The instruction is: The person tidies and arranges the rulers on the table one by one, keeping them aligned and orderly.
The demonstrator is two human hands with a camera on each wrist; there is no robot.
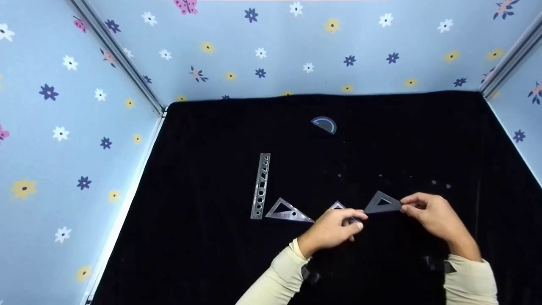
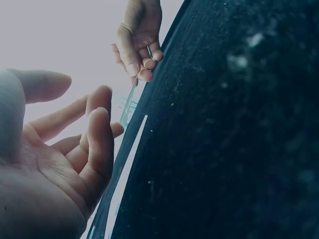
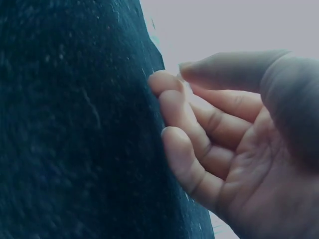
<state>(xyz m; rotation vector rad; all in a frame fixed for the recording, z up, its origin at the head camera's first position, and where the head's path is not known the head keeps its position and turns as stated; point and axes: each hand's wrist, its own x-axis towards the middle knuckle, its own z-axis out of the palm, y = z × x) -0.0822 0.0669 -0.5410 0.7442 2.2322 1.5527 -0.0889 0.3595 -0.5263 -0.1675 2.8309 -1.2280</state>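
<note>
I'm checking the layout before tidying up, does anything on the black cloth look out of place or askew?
Nothing is damaged or spilled. The protractor lies apart at the back, away from the ruler and set square. The right hand pinches a triangle lifted and tilted; the left hand touches another.

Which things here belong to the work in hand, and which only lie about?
In hand:
- dark set square, pinched at its corner by the right hand, lifted off the cloth
- small clear triangle, partly hidden by the left hand

Lying about on the black cloth:
- stencil ruler
- clear set square
- protractor
</note>
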